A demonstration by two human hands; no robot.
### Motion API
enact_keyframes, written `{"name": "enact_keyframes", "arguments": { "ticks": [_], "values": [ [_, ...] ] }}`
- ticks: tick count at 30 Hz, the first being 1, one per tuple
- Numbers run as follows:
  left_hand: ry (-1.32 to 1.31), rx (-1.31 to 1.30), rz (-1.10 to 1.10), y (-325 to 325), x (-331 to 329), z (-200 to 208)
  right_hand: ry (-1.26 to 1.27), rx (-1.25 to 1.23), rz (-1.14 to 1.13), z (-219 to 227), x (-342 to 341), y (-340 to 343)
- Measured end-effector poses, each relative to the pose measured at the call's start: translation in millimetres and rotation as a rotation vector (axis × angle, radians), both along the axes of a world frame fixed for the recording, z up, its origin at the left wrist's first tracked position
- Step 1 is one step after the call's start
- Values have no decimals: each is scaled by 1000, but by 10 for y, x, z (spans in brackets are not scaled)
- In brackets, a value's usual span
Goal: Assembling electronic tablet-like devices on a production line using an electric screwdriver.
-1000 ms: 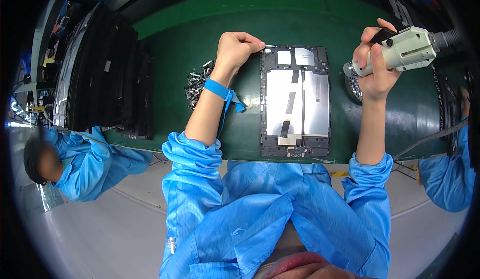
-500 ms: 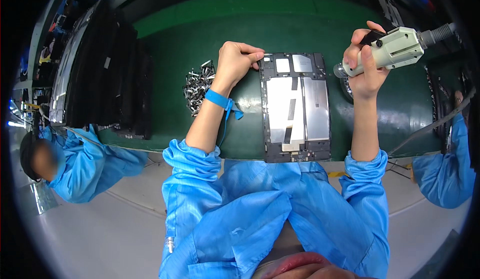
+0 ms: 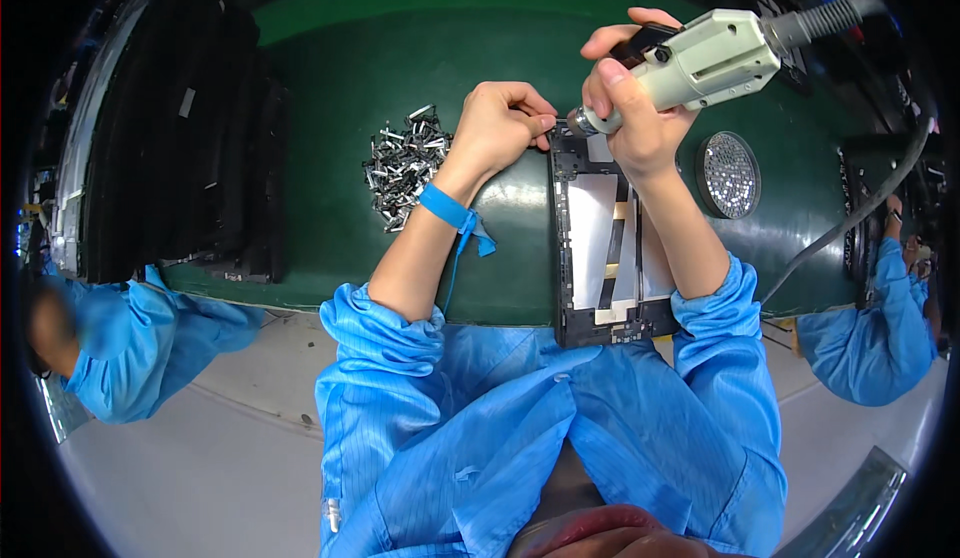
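Observation:
An opened tablet (image 3: 592, 220), black-framed with silver plates inside, lies upright on the green table at its front edge. At its upper left corner the fingers of my left hand (image 3: 500, 126) are closed in a pinch; what they hold there is too small to make out. My right hand (image 3: 643, 123) is wrapped round a pale green electric screwdriver (image 3: 705, 61), slanted with its nose down beside my left fingertips. The bit's end is hidden at the tablet's corner. My right hand and forearm cover the tablet's upper right part.
Left of the tablet is a heap of small black and silver parts (image 3: 405, 166). A round dish (image 3: 728, 175) of small shiny pieces sits to the right, near a grey cable (image 3: 850, 223). Black panels (image 3: 190, 148) stand stacked far left. People in blue sit at both sides.
My right hand has brought the screwdriver left to the tablet's upper left corner, uncovering the round dish. In view, the tablet and my left hand sit further right.

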State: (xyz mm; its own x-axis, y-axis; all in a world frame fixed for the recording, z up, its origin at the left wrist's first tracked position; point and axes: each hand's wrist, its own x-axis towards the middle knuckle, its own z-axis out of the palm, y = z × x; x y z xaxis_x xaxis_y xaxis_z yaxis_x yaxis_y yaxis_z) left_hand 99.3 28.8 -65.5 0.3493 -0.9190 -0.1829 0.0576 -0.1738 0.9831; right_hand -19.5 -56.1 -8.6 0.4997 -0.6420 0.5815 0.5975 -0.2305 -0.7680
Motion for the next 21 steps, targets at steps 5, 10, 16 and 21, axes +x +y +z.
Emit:
{"name": "enact_keyframes", "arguments": {
  "ticks": [5,10,16,21],
  "values": [
    [12,5,-18,-12,45,-41,20,10,-14,-139,59,-4],
    [20,-12,16,-33,76,-85,27,-22,-14,-178,111,-25],
    [24,3,18,-36,75,-71,40,-26,-17,-192,112,-31],
    [17,34,-18,-13,77,-21,57,-13,-17,-211,116,-19]
  ]
}}
